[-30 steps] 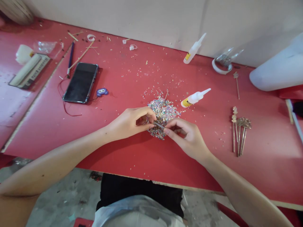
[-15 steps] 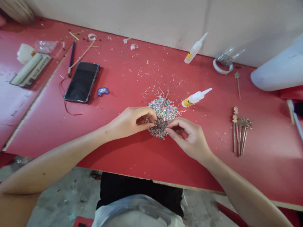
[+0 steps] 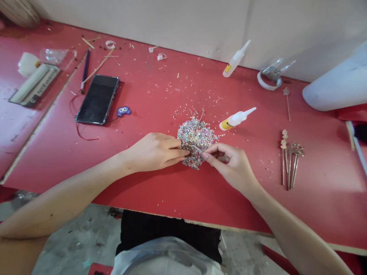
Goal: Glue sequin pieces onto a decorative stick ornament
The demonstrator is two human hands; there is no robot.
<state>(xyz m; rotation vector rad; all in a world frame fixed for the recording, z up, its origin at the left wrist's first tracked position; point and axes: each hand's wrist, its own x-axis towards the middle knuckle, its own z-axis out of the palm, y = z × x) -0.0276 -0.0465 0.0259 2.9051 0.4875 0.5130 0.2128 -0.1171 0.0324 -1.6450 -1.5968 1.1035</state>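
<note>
Everything's been laid out on a red table (image 3: 160, 187), with plenty of tiny specks scattered across it. A big white container (image 3: 335, 84) is seen at the right edge. Next size down, the hands: the left hand (image 3: 156, 152) is laid low over the left side of the pile, fingers bunched close together, but whether anything's clamped under them can't be told. The right hand (image 3: 233, 164) is held at the pile's right side, thumb and forefinger pinched on something thin.

A black phone (image 3: 98, 100) is left lying over to the left, with a box (image 3: 34, 86) placed farther left. The pile of shiny flakes (image 3: 208, 133) is spread between the hands, near the table's front edge. One glue bottle (image 3: 233, 119) is laid just beyond it, and another bottle (image 3: 235, 61) is propped near the wall. Some decorated sticks (image 3: 295, 149) are grouped well off to the right. A thin stick (image 3: 197, 127) is set slantwise across the pile, its near end by the left fingertips. Smallest of all, a grey strip (image 3: 198, 149) is gripped by the right fingertips, its tip pointed at the left ones.
</note>
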